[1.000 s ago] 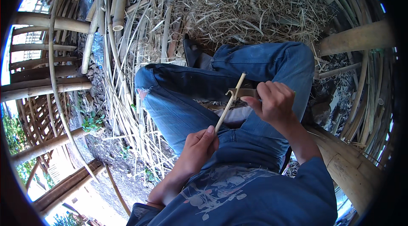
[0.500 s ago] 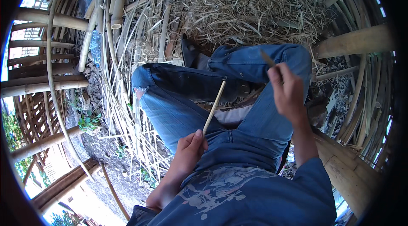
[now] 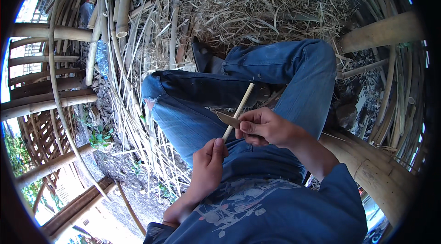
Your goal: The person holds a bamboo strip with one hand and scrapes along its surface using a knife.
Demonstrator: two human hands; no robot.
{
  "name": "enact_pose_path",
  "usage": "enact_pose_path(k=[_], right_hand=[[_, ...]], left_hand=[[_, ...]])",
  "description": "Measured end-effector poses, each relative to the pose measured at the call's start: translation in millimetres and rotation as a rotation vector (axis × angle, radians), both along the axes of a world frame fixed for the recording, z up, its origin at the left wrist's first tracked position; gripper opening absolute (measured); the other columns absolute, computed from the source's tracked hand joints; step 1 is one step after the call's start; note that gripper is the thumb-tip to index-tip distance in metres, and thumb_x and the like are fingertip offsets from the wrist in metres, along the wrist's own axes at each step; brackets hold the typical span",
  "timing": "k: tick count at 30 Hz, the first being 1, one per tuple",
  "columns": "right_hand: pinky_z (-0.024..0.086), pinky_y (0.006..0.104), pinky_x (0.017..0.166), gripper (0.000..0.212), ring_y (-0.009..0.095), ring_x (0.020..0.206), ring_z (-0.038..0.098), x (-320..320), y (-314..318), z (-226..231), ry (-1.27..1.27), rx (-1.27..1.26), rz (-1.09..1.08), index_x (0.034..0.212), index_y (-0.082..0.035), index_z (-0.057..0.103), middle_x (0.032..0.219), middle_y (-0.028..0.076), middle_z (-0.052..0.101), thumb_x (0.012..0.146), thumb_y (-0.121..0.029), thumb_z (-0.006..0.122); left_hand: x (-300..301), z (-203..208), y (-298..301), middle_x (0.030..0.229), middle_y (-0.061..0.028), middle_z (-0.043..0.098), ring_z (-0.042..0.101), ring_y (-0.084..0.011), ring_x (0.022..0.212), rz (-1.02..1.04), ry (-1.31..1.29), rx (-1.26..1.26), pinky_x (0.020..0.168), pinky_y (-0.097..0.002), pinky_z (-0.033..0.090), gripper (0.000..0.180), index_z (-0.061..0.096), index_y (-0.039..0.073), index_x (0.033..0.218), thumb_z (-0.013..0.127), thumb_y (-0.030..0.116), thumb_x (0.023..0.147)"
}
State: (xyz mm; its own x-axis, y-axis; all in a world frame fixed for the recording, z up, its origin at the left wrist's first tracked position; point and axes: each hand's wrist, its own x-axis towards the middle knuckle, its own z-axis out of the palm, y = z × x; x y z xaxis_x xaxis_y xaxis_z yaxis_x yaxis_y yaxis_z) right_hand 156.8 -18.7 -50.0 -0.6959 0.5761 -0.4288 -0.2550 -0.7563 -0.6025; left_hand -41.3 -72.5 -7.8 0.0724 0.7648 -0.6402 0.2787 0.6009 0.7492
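Observation:
A thin, pale bamboo strip (image 3: 244,99) slants up and to the right over my lap. Its lower end sits in the closed fingers of my left hand (image 3: 209,159), thumb on top. My right hand (image 3: 266,127) grips a knife (image 3: 227,119), its handle hidden inside the fingers. The blade points left and crosses over the strip a little above my left thumb. Whether its edge bites into the bamboo I cannot tell.
My crossed legs in blue jeans (image 3: 305,88) lie beneath my hands. Bamboo shavings (image 3: 275,14) cover the ground ahead. Long split strips (image 3: 133,101) lie to the left, beside thick bamboo poles (image 3: 122,14). A large bamboo pole (image 3: 367,175) runs close on the right.
My right hand has brought the knife from above my right knee down and left onto the strip. The strip's tip has swung slightly right; my left hand keeps its hold.

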Motion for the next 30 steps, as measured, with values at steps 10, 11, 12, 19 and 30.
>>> enact_pose_path(k=[10,11,12,19,30], right_hand=[[0.035,0.0186,0.044,0.020,0.004,0.051,0.045,9.2,5.5,6.1,-0.082,-0.024,-0.023,0.088,0.003,0.064,0.072,0.003,0.061,0.093,-0.016,0.060],[0.035,0.0187,0.044,0.019,0.004,0.051,0.045,10.3,5.9,7.5,-0.132,0.022,-0.043,0.089,0.004,0.065,0.074,0.004,0.062,0.093,-0.015,0.060],[0.035,0.0187,0.044,0.019,0.004,0.051,0.045,11.6,6.7,9.5,-0.132,0.023,-0.043,0.089,0.004,0.065,0.074,0.004,0.062,0.093,-0.015,0.060],[0.031,0.0203,0.040,0.017,0.004,0.046,0.042,44.1,28.2,10.2,-0.498,0.115,-0.528,0.075,0.001,0.061,0.059,0.003,0.055,0.090,-0.006,0.057],[0.036,0.0189,0.046,0.017,0.004,0.052,0.046,3.3,-1.2,17.0,-0.187,0.049,-0.017,0.091,0.004,0.066,0.071,0.003,0.061,0.094,-0.010,0.058]], left_hand=[[6.3,15.9,-4.7,0.052,-0.0007,0.042,0.034,-0.0057,0.050,-0.099,0.240,0.198,0.045,-0.0273,0.028,0.040,0.053,-0.001,0.071,0.043,0.023,0.101],[6.7,16.9,-4.6,0.051,-0.0007,0.042,0.034,-0.0057,0.050,-0.090,0.228,0.177,0.045,-0.0271,0.028,0.040,0.054,-0.001,0.071,0.043,0.023,0.101],[6.8,16.5,-4.3,0.051,-0.0007,0.042,0.034,-0.0057,0.050,-0.090,0.228,0.177,0.045,-0.0271,0.028,0.040,0.054,-0.001,0.071,0.043,0.023,0.101],[-0.7,20.7,-8.1,0.050,-0.0021,0.044,0.037,-0.0074,0.048,-0.102,0.223,0.155,0.045,-0.0276,0.030,0.041,0.055,0.000,0.071,0.044,0.026,0.101],[-2.8,16.6,6.7,0.053,0.0055,0.037,0.029,-0.0043,0.046,-0.004,-0.133,-0.274,0.045,-0.0231,0.021,0.047,0.053,0.005,0.069,0.039,0.037,0.101]])
